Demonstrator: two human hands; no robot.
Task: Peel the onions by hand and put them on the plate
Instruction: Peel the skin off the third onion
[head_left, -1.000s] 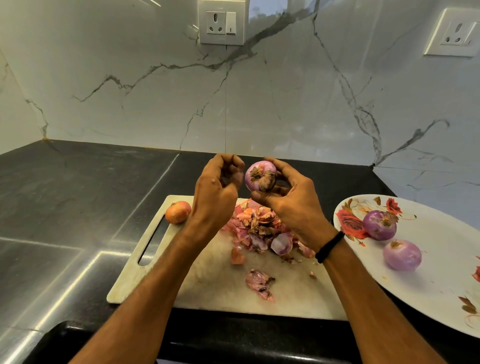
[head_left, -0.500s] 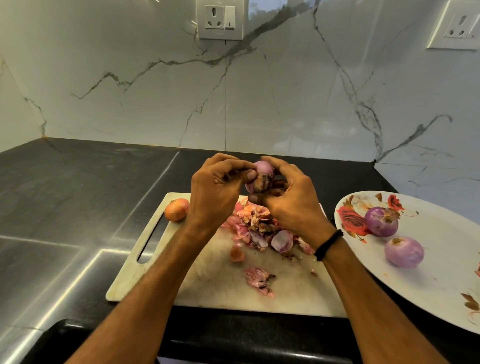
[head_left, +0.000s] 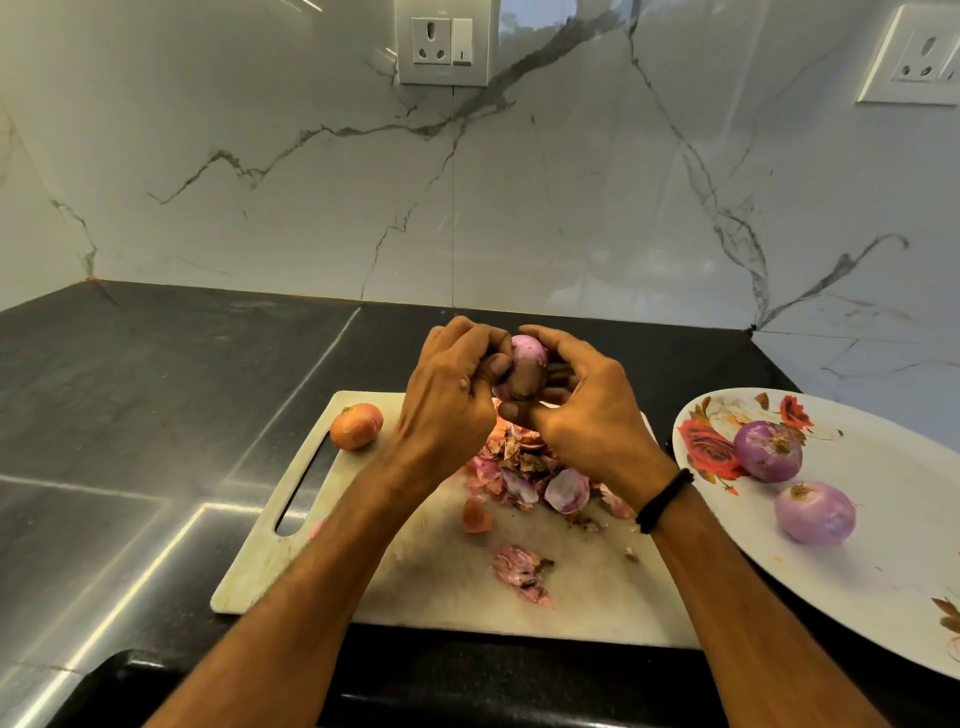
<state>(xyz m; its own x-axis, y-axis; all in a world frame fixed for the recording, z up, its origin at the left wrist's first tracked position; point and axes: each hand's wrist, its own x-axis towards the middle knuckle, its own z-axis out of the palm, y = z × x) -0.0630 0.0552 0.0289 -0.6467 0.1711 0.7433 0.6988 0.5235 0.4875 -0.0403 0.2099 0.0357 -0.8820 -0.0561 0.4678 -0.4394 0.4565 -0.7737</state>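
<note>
The red onion (head_left: 527, 366) sat a second ago in the right hand alone, its brown root end turned to the camera, with the left hand just apart from it; now both hands have closed on it and the root end is mostly hidden behind the fingers. It is held in the air over the far end of the cutting board (head_left: 415, 582), above the heap of peels (head_left: 524, 467). The left hand (head_left: 449, 405) is curled, knuckles up, with its thumb pressed on the onion's left side. The right hand (head_left: 582, 410) cups it from the right and below, fingers wrapped round it (a black band (head_left: 665, 500) circles that wrist). Both forearms reach in from the near edge. An unpeeled onion (head_left: 356, 426) lies on the board's far left corner, and a loose peel scrap (head_left: 522, 569) lies nearer the front. To the right, on the flowered plate (head_left: 883, 545), rest two peeled onions (head_left: 768, 450), close together, on the dark countertop (head_left: 130, 389).
</note>
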